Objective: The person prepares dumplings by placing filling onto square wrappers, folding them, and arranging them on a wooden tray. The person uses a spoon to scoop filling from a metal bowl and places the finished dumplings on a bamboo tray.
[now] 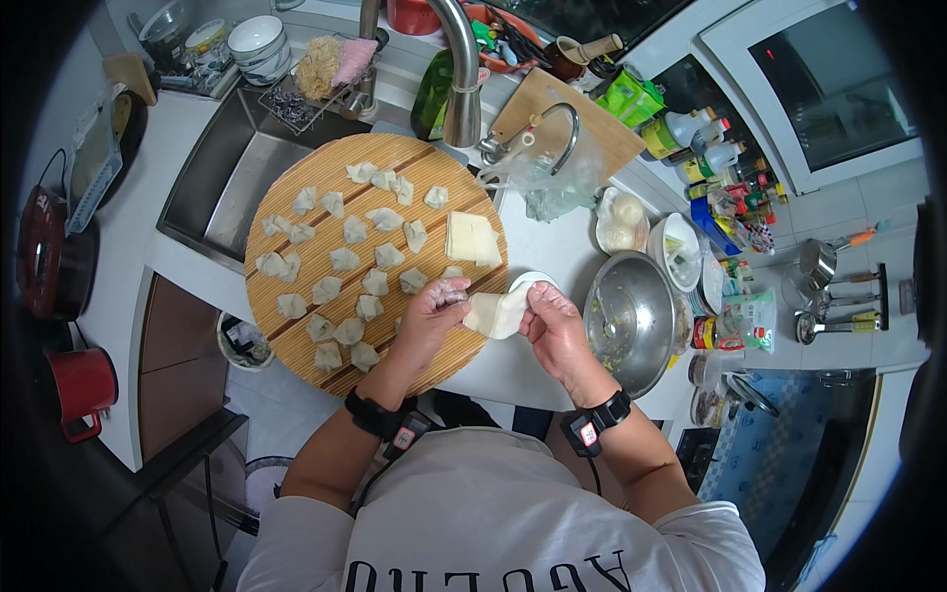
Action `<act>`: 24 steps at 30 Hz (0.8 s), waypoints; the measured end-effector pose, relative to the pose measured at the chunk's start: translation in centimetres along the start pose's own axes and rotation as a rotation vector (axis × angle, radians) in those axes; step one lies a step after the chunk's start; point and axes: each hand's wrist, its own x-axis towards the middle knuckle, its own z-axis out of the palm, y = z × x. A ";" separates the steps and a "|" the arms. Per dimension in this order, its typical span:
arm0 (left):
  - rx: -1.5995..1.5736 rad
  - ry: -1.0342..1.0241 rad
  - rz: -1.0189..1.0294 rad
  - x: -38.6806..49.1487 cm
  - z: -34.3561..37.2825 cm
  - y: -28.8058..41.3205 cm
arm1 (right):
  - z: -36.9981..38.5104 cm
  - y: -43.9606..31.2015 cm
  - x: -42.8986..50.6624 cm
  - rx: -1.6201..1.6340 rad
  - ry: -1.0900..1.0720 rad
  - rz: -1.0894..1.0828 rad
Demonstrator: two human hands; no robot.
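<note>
A pale dough wrapper (pixel 497 314) is stretched between my two hands, above the right edge of a round wooden-slat tray. My left hand (pixel 431 318) pinches its left side, and my right hand (pixel 550 322) grips its right side. Flour whitens the fingertips of both hands. On the round slat tray (pixel 414 152) sit several folded wontons (pixel 355 229) in loose rows. A stack of square wrappers (pixel 471 238) lies near the tray's right rim. Partly hidden behind the wrapper and my right hand is a small white dish (pixel 534 278).
A steel mixing bowl (pixel 629 325) with bits of filling inside stands right of my right hand. The tray overhangs the steel sink (pixel 237 177). A tall faucet (pixel 462 81) and a thin curved tap (pixel 570 133) rise behind. Bottles (pixel 695 140) line the windowsill.
</note>
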 end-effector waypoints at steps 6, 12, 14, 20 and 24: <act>0.143 0.002 0.175 0.1 0.3 -0.3 | 0.5 -1.0 -0.5 0.019 -0.055 -0.058; 0.090 -0.166 0.093 -0.8 1.8 0.4 | -0.6 -1.0 -0.6 -0.346 -0.243 -0.233; 0.037 -0.213 0.078 -1.0 2.3 0.7 | -0.3 -1.2 -1.0 -0.490 -0.262 -0.261; 0.395 -0.236 0.125 -1.3 2.1 1.6 | 0.2 -1.5 -1.7 -0.714 -0.269 -0.238; 0.506 -0.286 0.100 -1.0 1.1 1.0 | -0.4 -1.3 -1.4 -0.636 -0.253 -0.201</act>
